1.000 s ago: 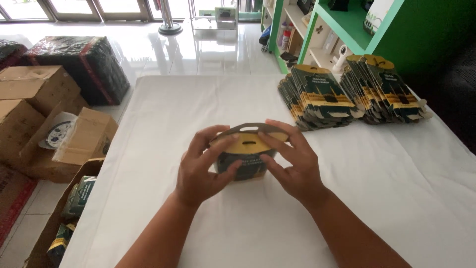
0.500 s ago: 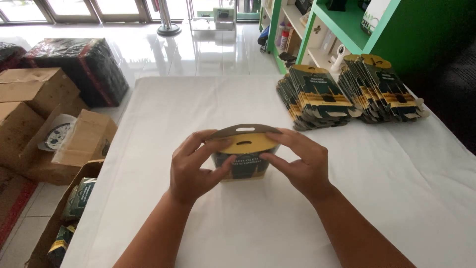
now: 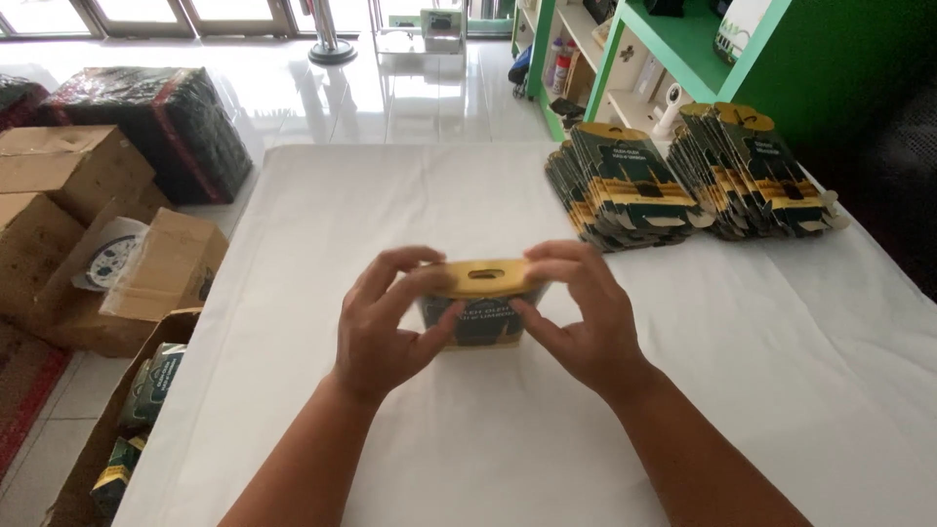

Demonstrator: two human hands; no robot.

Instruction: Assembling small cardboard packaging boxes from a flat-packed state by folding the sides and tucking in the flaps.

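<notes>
We grip a small dark-and-yellow carton (image 3: 480, 307) from both sides, left hand (image 3: 383, 327) and right hand (image 3: 584, 317) closed on it, mid white counter (image 3: 410, 195). Flat carton stacks (image 3: 625, 190) lie well apart, far right.

A big white table (image 3: 742, 390) stands on a shiny white floor (image 3: 390, 98). Green shelves (image 3: 683, 39) are at the right. Brown boxes (image 3: 59, 185) sit at the left.
</notes>
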